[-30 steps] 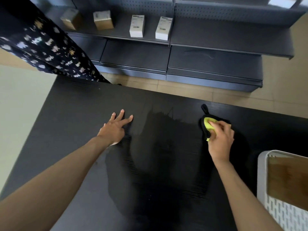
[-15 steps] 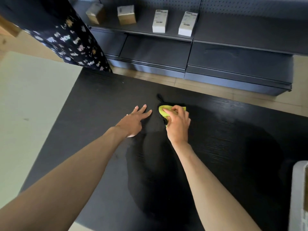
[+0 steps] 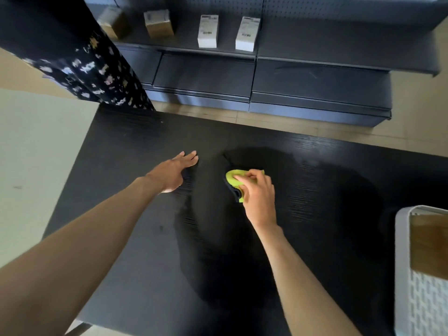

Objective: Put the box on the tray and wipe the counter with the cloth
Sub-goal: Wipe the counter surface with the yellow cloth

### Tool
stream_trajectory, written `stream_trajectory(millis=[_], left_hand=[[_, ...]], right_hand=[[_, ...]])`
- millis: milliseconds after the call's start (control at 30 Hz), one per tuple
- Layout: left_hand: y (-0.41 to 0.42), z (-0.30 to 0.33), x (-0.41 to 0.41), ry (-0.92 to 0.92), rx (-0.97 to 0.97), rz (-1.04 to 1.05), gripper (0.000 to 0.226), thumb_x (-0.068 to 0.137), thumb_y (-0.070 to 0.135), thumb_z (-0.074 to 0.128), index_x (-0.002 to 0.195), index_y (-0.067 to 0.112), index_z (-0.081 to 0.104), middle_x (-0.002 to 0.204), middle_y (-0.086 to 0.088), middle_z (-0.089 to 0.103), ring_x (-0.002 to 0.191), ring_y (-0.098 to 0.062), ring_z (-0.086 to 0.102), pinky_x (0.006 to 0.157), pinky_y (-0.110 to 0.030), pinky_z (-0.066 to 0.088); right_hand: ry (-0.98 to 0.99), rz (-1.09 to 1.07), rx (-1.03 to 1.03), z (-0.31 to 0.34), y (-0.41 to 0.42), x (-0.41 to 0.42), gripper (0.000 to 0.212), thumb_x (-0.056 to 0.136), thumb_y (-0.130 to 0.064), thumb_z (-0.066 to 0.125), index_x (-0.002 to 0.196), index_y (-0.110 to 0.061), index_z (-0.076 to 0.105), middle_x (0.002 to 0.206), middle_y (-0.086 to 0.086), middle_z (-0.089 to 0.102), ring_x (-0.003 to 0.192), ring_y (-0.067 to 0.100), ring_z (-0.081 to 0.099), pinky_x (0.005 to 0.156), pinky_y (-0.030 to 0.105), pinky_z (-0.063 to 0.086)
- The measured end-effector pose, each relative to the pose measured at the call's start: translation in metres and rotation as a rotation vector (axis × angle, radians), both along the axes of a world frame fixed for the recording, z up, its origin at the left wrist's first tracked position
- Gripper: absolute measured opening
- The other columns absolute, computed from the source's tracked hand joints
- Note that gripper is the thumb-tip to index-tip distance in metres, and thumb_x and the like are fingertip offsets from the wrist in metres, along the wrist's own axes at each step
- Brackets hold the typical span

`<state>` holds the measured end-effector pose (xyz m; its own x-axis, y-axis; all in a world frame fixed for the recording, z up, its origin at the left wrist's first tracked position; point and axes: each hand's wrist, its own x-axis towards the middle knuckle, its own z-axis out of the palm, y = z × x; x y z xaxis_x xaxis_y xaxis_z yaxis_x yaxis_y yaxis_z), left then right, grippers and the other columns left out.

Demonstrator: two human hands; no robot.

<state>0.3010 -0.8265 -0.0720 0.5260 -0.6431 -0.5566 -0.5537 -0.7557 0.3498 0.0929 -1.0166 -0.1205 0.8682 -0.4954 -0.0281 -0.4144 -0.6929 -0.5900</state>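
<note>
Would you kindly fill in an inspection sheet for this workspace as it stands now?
Surface: black counter, darker wiped patch in the middle.
Job's things: cloth yellow-green and black, pressed on the counter; box sits in the white tray at the right edge.
Clutter: nothing seen on the counter.
Hands: right hand shut on the cloth; left hand open, flat on the counter.
Cables: nothing seen.
Surroundings: dark shelves holding four small boxes; patterned garment of a person at far left.

white boxes (image 3: 208, 31), labels too blurred to read
</note>
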Motion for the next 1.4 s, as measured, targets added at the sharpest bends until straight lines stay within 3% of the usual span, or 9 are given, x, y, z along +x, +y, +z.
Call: stream_trajectory(millis=[200, 367, 567, 733, 967, 1133, 1300, 1400], left_hand=[[-0.002, 0.003, -0.006, -0.038, -0.012, -0.024, 0.090, 0.085, -0.019, 0.034, 0.160, 0.029, 0.025, 0.169, 0.019, 0.009, 0.157, -0.015, 0.008, 0.117, -0.033, 0.030], [-0.001, -0.001, -0.003, -0.055, 0.018, -0.060, 0.088, 0.086, -0.017, 0.034, 0.160, 0.029, 0.024, 0.169, 0.018, 0.009, 0.157, -0.017, 0.009, 0.120, -0.038, 0.030], [0.001, -0.002, 0.017, 0.054, 0.000, -0.011, 0.084, 0.086, -0.018, 0.030, 0.156, 0.026, 0.037, 0.167, 0.017, 0.020, 0.157, -0.015, 0.013, 0.127, -0.032, 0.006], [0.021, 0.006, -0.011, 0.035, -0.081, 0.179, 0.071, 0.093, -0.010, 0.031, 0.157, 0.020, 0.035, 0.167, 0.006, 0.025, 0.155, -0.016, 0.019, 0.122, -0.023, 0.010], [0.083, 0.014, -0.081, 0.108, -0.252, 0.447, 0.063, 0.093, -0.009, 0.038, 0.149, 0.017, 0.050, 0.160, -0.003, 0.041, 0.148, -0.020, 0.037, 0.111, -0.010, 0.020], [0.116, 0.029, -0.130, 0.125, -0.322, 0.520, 0.054, 0.099, 0.002, 0.044, 0.148, 0.021, 0.050, 0.149, -0.006, 0.053, 0.138, -0.022, 0.049, 0.112, -0.024, 0.034], [0.140, 0.037, -0.168, 0.121, -0.310, 0.579, 0.051, 0.099, 0.000, 0.044, 0.147, 0.016, 0.051, 0.147, -0.010, 0.053, 0.136, -0.026, 0.050, 0.112, -0.026, 0.036], [0.150, 0.042, -0.186, 0.104, -0.324, 0.589, 0.061, 0.097, -0.006, 0.043, 0.152, 0.019, 0.043, 0.149, -0.012, 0.050, 0.135, -0.030, 0.049, 0.114, -0.032, 0.037]], right_hand=[[-0.050, -0.457, 0.002, -0.007, -0.079, -0.070, 0.038, 0.091, -0.004, 0.070, 0.125, -0.021, 0.073, 0.125, 0.009, 0.058, 0.110, 0.032, 0.053, 0.097, 0.053, 0.050], [-0.032, -0.637, 0.020, -0.009, -0.060, -0.040, 0.038, 0.088, -0.002, 0.071, 0.121, -0.021, 0.075, 0.123, 0.013, 0.058, 0.109, 0.039, 0.054, 0.098, 0.054, 0.048], [-0.035, -0.297, 0.074, -0.008, 0.019, 0.046, 0.040, 0.087, -0.009, 0.074, 0.121, -0.028, 0.075, 0.122, 0.004, 0.057, 0.111, 0.030, 0.052, 0.094, 0.047, 0.047], [0.004, -0.106, 0.104, -0.003, 0.078, 0.072, 0.038, 0.089, -0.019, 0.076, 0.124, -0.031, 0.073, 0.123, -0.001, 0.054, 0.117, 0.024, 0.049, 0.097, 0.042, 0.045], [0.049, 0.011, 0.098, 0.004, 0.132, 0.001, 0.037, 0.088, -0.015, 0.077, 0.123, -0.029, 0.073, 0.119, -0.002, 0.055, 0.108, 0.023, 0.051, 0.090, 0.043, 0.049], [0.085, -0.001, 0.129, 0.008, 0.170, -0.063, 0.041, 0.085, -0.013, 0.079, 0.122, -0.032, 0.074, 0.117, -0.005, 0.055, 0.106, 0.021, 0.052, 0.089, 0.042, 0.051], [0.148, 0.008, 0.140, 0.021, 0.211, -0.122, 0.046, 0.082, -0.011, 0.082, 0.121, -0.033, 0.073, 0.114, -0.007, 0.055, 0.102, 0.018, 0.051, 0.086, 0.038, 0.053], [0.224, 0.036, 0.143, 0.028, 0.227, -0.147, 0.050, 0.080, -0.009, 0.082, 0.122, -0.035, 0.072, 0.110, -0.007, 0.055, 0.099, 0.018, 0.051, 0.084, 0.035, 0.054]])
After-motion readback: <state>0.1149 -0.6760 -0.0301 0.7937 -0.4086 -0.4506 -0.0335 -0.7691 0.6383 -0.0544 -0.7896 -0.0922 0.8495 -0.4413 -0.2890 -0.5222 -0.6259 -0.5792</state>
